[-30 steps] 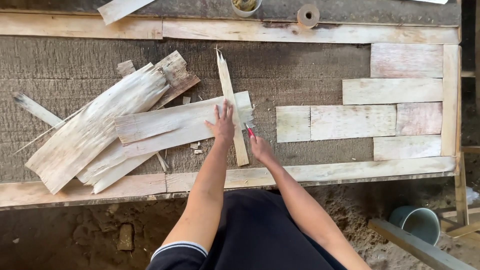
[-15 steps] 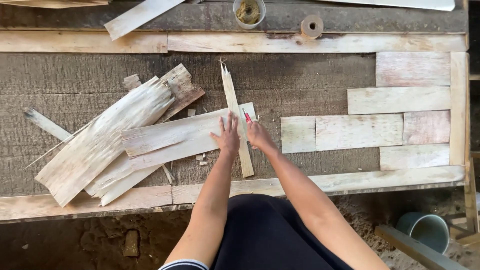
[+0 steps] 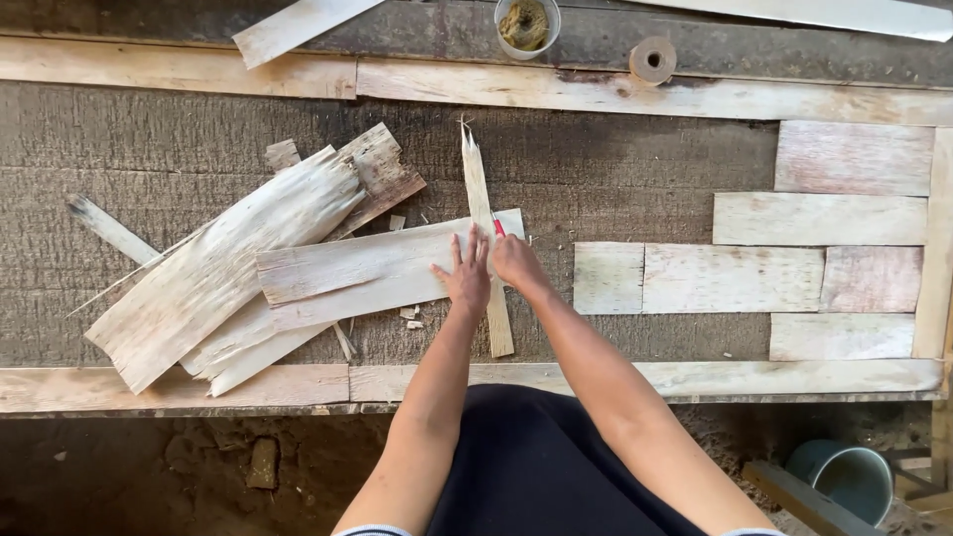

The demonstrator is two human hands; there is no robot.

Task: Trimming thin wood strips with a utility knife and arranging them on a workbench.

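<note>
Two hands are working at the middle of the bench (image 3: 179, 109), and both are yours. Your left hand (image 3: 465, 276) is lying flat with its fingers spread apart, pressing down where a wide pale plank (image 3: 377, 270) is crossing under a narrow upright strip (image 3: 484, 223). Your right hand (image 3: 516, 262) is sitting just beside it, its grip closed around a small red-tipped tool (image 3: 497, 225) whose tip is touching the strip. That strip is running from near the bench's front edge toward the back, ending in a splintered point. Left of your hands, a heap of rough split boards (image 3: 218, 268) is resting partly under the plank, with small chips (image 3: 409, 318) lying just below it. To your right, flat rectangular wood pieces (image 3: 730, 278) are lying fitted side by side. At the back, a small cup (image 3: 526, 22) and a round spool (image 3: 652, 60) are standing near each other.
</note>
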